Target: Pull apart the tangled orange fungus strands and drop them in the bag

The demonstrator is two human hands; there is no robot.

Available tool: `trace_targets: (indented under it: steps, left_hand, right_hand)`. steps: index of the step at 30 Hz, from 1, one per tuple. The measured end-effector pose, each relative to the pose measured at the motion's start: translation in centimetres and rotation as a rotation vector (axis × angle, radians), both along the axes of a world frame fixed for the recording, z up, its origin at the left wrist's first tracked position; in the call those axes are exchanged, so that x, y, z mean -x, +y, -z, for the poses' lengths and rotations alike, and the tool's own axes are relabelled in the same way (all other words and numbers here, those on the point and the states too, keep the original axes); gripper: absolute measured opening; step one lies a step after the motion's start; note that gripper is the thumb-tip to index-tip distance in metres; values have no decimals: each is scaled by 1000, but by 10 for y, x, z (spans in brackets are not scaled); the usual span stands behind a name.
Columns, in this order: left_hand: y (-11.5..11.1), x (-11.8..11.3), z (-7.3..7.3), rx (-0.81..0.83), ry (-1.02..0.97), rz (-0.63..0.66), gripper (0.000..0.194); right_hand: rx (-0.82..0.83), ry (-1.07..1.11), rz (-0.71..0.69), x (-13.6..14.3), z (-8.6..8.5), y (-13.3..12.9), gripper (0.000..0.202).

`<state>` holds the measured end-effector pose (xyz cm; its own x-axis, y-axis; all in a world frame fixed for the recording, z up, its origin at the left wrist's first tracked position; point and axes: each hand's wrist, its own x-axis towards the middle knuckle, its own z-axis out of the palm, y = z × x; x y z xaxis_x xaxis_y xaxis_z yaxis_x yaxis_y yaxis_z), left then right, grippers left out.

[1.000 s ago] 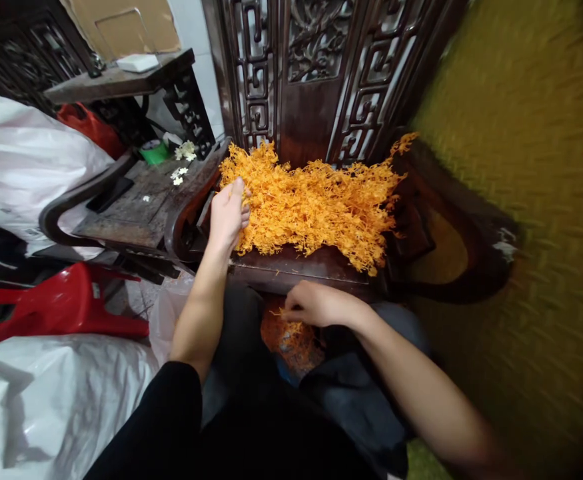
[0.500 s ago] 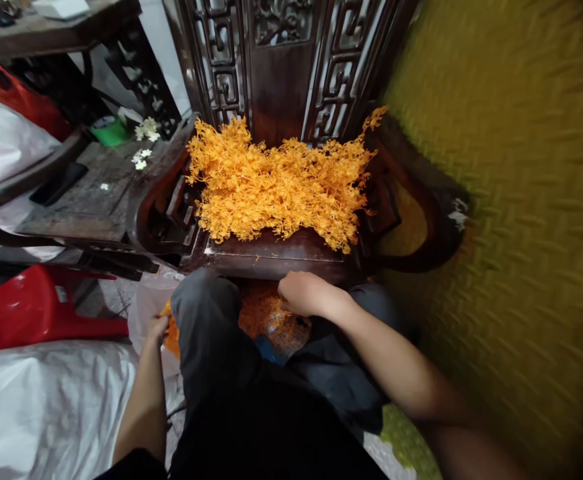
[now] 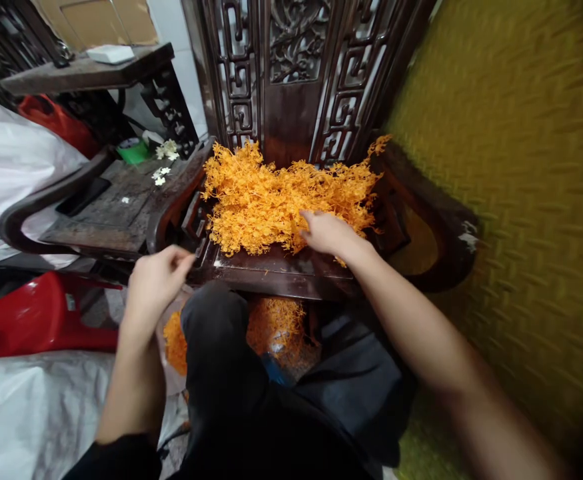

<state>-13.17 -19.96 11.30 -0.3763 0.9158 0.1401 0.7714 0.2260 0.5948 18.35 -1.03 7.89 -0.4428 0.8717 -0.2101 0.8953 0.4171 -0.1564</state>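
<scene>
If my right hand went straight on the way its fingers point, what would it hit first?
Probably the orange heap on the dark wooden seat; the right hand points into it, though whether its fingertips already touch is unclear.

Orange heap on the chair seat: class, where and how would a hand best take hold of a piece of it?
Likely by the sprig at the back right corner of the orange heap, pinched from above and the right: its tip juts up and outward, clear of the tangled rest.

Left hand [image 3: 154, 283] slightly blurred, red stool [image 3: 36, 313] cropped left, carved backrest [image 3: 294, 107] cropped above
</scene>
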Motion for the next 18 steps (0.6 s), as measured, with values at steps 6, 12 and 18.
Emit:
trace_targets:
  steps: [6, 12, 18]
  left_hand:
    - [142, -139, -15, 241, 400, 507, 39]
    - [204, -159, 71, 430, 441, 490, 76]
    - [221, -146, 97, 436, 413, 460, 73]
  right_hand:
    - [-84, 290, 12, 17, 45, 61, 44]
    - [-163, 421, 3, -1, 50, 74, 11]
    - [-573, 1070, 190, -13, 17, 64, 6]
